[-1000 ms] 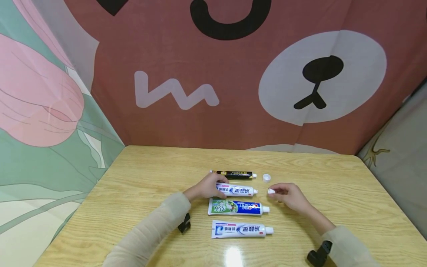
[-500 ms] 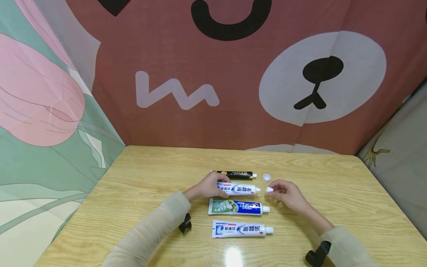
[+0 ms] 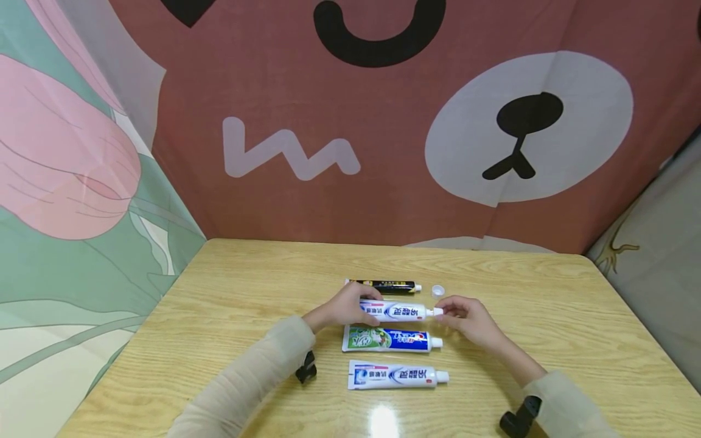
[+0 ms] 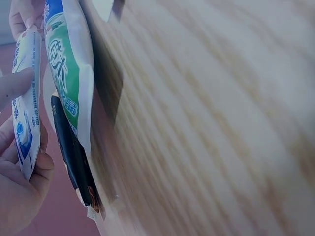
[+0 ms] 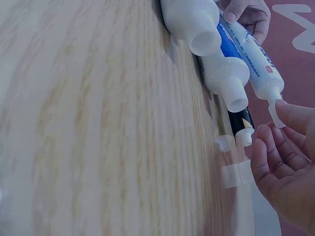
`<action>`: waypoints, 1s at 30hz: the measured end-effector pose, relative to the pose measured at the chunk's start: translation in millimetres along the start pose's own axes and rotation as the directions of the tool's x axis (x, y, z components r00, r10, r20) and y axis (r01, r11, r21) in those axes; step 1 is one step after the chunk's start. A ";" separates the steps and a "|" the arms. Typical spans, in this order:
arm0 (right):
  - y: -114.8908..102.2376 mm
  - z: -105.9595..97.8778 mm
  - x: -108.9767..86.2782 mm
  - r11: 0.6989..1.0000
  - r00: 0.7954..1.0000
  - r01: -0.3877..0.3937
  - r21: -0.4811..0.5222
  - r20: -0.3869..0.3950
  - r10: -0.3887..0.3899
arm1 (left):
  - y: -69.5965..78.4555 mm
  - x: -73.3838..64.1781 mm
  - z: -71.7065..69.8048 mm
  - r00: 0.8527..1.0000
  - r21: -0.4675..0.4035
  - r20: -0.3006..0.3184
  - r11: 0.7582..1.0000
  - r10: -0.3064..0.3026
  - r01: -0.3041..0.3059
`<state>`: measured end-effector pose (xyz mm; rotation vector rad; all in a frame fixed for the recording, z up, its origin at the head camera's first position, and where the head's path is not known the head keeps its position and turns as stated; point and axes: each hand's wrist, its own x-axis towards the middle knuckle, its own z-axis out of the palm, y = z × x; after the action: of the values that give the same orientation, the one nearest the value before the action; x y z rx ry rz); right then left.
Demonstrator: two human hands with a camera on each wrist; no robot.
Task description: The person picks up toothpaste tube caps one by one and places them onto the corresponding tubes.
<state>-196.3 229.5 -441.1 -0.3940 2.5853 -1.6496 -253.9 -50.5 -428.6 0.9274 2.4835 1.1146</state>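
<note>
My left hand (image 3: pixel 350 305) grips the tail half of a white and blue toothpaste tube (image 3: pixel 398 311), thumb on one side and fingers on the other. In the left wrist view that tube (image 4: pixel 27 98) is held off the table. My right hand (image 3: pixel 470 319) pinches a small white cap (image 3: pixel 437 312) at the tube's nozzle. Seen from the right wrist, the cap (image 5: pixel 276 114) meets the nozzle, partly covered by the thumb; whether it is threaded on I cannot tell.
A black toothpaste tube (image 3: pixel 390 287) lies uncapped behind, beside a loose white cap (image 3: pixel 437 291). In front lie a green and blue toothpaste tube (image 3: pixel 386 339) and another white and blue tube (image 3: pixel 392 375), both capped, on the wooden table (image 3: pixel 246 292).
The held tube has shifted right with my left hand. My right hand has brought the cap slightly left, closing the gap to the nozzle. The other tubes stay put.
</note>
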 end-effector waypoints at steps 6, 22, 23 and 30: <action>0.1 2.7 1.2 1.000 1.000 0.017 0.003 0.010 -0.017 | 2.0 -0.8 0.2 1.000 -0.005 0.001 1.000 0.012 -0.012; -11.7 3.2 -2.7 1.000 1.000 -0.008 0.007 -0.017 0.008 | 10.2 -4.8 -1.8 0.999 -0.040 -0.046 0.999 0.026 -0.028; -12.4 3.6 -2.7 1.000 1.000 -0.002 0.002 -0.016 0.003 | 10.5 -5.1 -2.0 0.998 -0.039 -0.049 0.999 0.026 -0.028; -16.8 6.1 -2.1 0.999 0.999 -0.034 0.011 -0.007 0.034 | 11.2 -6.2 -2.7 0.997 -0.033 -0.048 0.997 0.063 -0.065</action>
<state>-190.0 217.9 -428.8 -0.3425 2.5719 -1.6562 -245.5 -50.4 -418.5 0.9886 2.4787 1.2092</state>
